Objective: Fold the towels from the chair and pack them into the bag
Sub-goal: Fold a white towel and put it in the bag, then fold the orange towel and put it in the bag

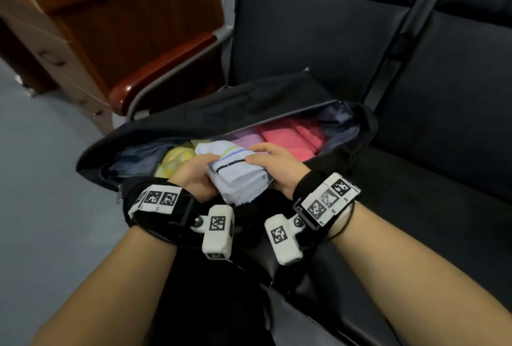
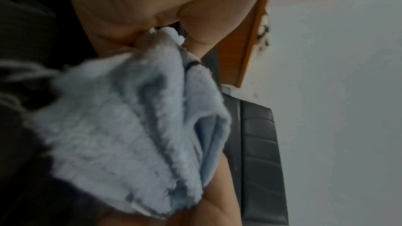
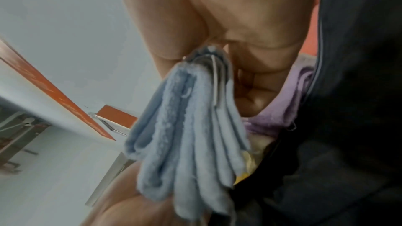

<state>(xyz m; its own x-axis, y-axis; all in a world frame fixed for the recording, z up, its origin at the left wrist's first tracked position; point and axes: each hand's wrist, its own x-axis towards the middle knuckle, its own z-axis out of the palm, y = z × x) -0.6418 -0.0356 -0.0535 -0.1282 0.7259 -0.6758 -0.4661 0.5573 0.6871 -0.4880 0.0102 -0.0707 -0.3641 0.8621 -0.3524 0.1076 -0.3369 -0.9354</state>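
Observation:
A folded white towel [image 1: 238, 176] with green, blue and black stripes is held over the open black bag [image 1: 249, 101] on the chair seat. My left hand [image 1: 194, 172] grips its left side and my right hand [image 1: 273, 164] grips its right side. Inside the bag lie a yellow towel [image 1: 177, 158], a lilac towel [image 1: 248, 139] and a pink towel [image 1: 291, 135]. The left wrist view shows the towel [image 2: 121, 126] bunched under my fingers [image 2: 195, 28]. In the right wrist view its folded layers [image 3: 191, 135] hang from my fingers [image 3: 250, 54], beside the lilac towel [image 3: 282, 106].
The bag sits on a row of black chairs [image 1: 415, 96] with a red-brown armrest [image 1: 163, 68] at left. A wooden cabinet [image 1: 91, 21] stands behind the armrest on a grey floor [image 1: 41, 179]. The bag's near edge with its zip [image 1: 119, 193] lies under my wrists.

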